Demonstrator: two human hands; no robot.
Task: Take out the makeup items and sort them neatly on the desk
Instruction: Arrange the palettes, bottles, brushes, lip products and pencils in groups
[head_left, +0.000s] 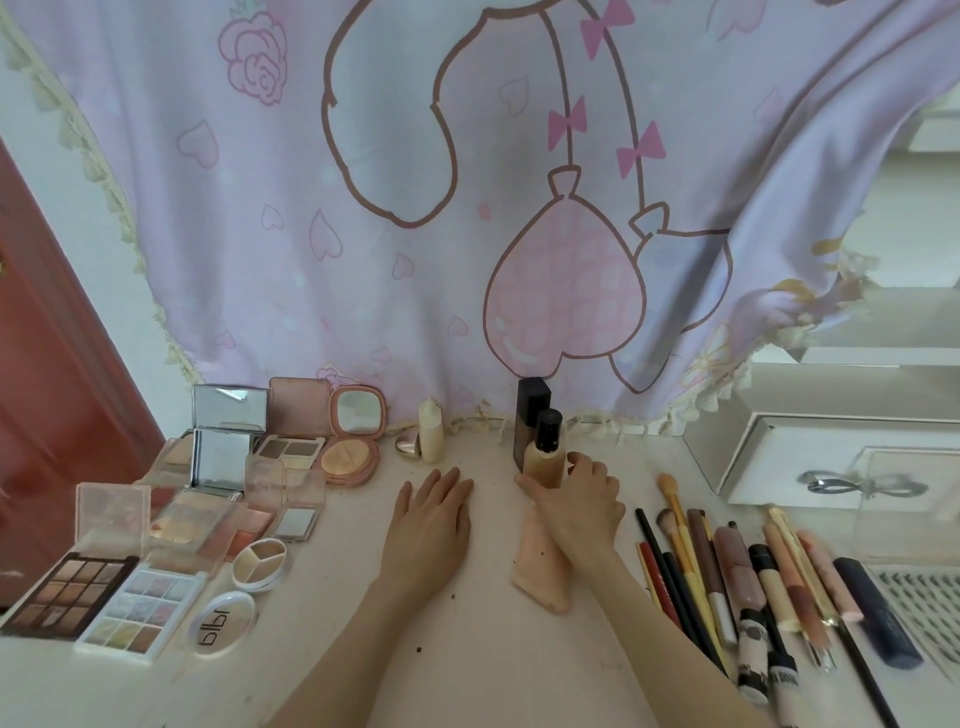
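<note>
My right hand (579, 506) grips a foundation bottle (544, 451) with a black cap, standing upright at the back middle of the desk (467, 649). A taller dark bottle (530, 415) stands just behind it. My left hand (431, 512) rests flat on the desk, fingers straight, holding nothing. Several open palettes (140, 610) and compacts (349, 457) lie grouped at the left. Brushes, pencils and tubes (753, 577) lie in a row at the right. A pink puff (540, 577) lies under my right wrist.
A cream bottle (431, 431) and a small gold heart case (408, 444) stand at the back. A white tray (769, 467) with an eyelash curler (831, 483) sits at the right. A pink curtain (467, 208) hangs behind the desk.
</note>
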